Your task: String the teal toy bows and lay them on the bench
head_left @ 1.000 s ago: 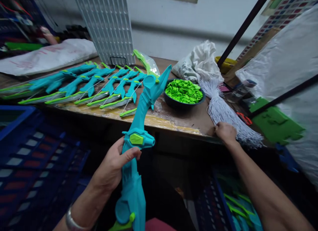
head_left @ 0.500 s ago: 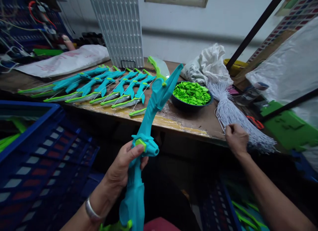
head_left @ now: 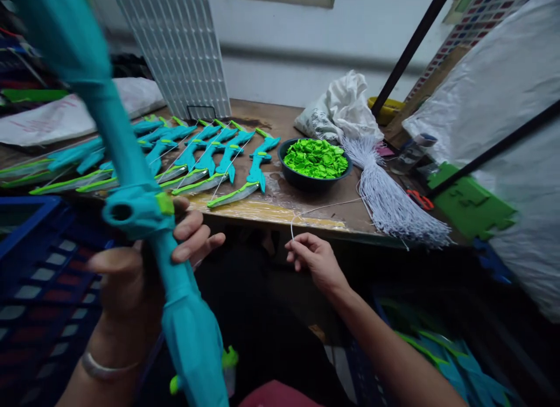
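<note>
A turquoise plastic toy bow [head_left: 131, 144] stands close to the camera, its upper end cut off by the frame. My left hand [head_left: 144, 261] is wrapped round its grip, just below a green piece and a round hole. Between its fingertips my right hand [head_left: 317, 261] pinches a thin white string [head_left: 292, 226], which trails back over the table edge toward a big bundle of white strings [head_left: 394, 203]. Several turquoise bows with green-edged limbs [head_left: 258, 168] lie in a row on the table. Beside them is a black bowl [head_left: 312, 185] heaped with small green plastic pieces [head_left: 315, 158].
Blue crates stand at the left [head_left: 39, 220] and lower right, the right one holding more turquoise and green parts [head_left: 450, 360]. On the table are a white sack [head_left: 345, 112], orange-handled scissors [head_left: 420, 199] and a green foam mat [head_left: 472, 200]. A dark pole slants at right.
My right hand has moved left, away from the string bundle, drawing out one string. The bow in my left hand has come up and left, turned so its hole faces me.
</note>
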Demonstrator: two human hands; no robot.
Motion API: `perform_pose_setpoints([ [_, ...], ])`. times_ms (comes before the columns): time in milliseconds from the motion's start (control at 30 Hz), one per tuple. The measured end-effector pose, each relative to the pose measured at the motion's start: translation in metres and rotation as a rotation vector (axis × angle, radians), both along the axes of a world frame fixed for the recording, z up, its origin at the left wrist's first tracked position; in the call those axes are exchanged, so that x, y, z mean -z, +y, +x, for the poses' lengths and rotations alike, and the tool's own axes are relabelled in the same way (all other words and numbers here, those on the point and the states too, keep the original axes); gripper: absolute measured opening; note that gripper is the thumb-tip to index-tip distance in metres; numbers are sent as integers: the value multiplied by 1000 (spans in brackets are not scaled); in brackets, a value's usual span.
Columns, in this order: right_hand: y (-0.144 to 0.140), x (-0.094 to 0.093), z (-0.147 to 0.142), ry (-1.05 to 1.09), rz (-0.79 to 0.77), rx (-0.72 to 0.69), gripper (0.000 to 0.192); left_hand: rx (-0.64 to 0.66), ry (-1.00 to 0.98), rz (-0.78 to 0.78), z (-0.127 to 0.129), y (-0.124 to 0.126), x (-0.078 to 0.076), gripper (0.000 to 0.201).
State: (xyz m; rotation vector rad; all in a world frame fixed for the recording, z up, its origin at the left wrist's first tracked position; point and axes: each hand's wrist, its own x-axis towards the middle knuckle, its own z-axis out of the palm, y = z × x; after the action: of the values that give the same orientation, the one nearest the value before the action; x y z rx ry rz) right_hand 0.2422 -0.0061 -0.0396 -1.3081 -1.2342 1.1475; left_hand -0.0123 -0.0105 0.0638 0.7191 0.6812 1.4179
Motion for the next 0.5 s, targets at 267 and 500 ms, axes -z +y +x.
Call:
perform_pose_setpoints([
  [267, -9, -38, -48, -237, 458, -262, 13, 194, -51, -67, 12, -8, 65, 39],
  [500, -31, -21, -42, -412, 330, -497, 17, 151, -154, -85, 23, -19, 100, 15],
])
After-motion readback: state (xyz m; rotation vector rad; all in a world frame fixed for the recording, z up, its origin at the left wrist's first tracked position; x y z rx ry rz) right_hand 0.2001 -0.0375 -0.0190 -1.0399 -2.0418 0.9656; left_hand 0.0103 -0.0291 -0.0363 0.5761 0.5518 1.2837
